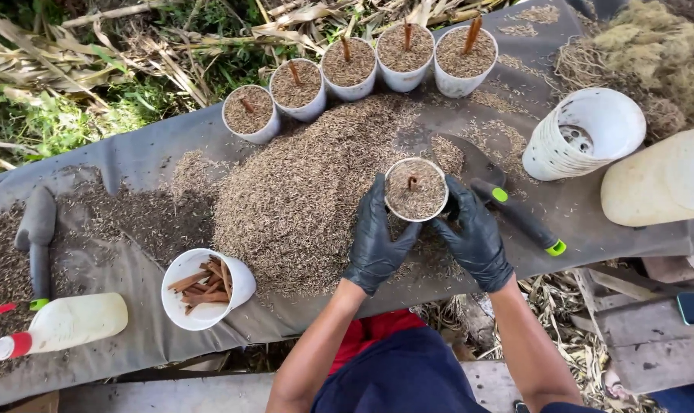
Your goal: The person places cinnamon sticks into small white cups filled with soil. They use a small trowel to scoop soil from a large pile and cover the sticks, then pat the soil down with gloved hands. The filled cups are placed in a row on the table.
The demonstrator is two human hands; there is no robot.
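My left hand [375,237] and my right hand [475,233], both in black gloves, clasp a white cup [416,189] from either side. The cup is filled with brown husks and a short brown stick stands in its middle. It sits at the near edge of a large husk pile [301,199] on a grey sheet [140,157]. Behind the pile stands a row of several filled white cups [352,69], each with a stick upright in it.
A tilted white cup of brown stick cuttings [206,287] lies front left. A white spray bottle [64,323] and a grey trowel [37,237] lie far left. A black trowel with green trim [519,218], stacked empty cups [584,131] and a cream container [664,180] are right.
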